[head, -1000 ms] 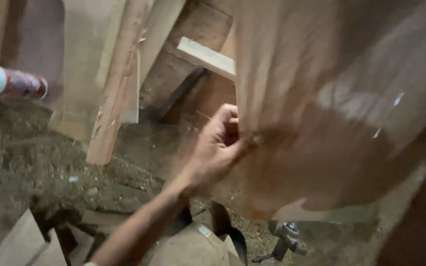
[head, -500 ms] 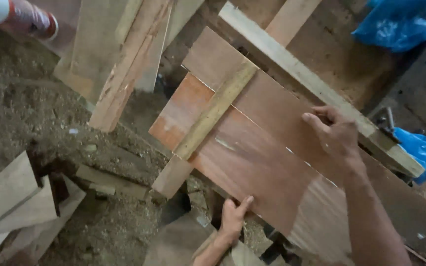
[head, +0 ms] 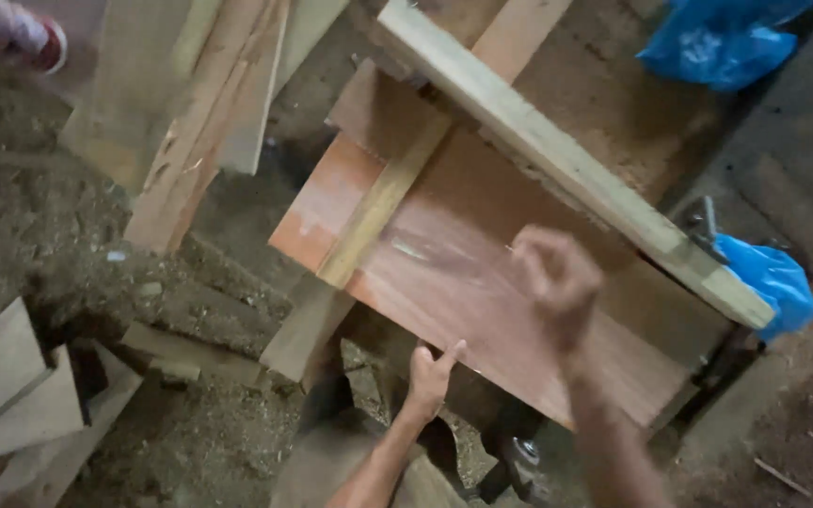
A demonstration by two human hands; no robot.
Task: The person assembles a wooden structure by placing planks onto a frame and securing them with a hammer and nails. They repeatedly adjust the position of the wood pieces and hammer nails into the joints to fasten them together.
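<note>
Left hand [head: 430,372] is gripping the near edge of the flat reddish-brown plywood panel [head: 482,282], fingers clamped; blurry right hand [head: 557,277] is hovering above it, curled. Panel's lying under the pale wooden batten [head: 557,155], looks unfastened so far.

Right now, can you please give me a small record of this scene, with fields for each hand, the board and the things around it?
left hand: grips the near edge of the board
right hand: blurred, over the board; contact unclear
board: reddish-brown, flat
pale strip: lies across the board
long plank: along the board's far edge
blue plastic: to the right
floor: dirt and sawdust
</note>
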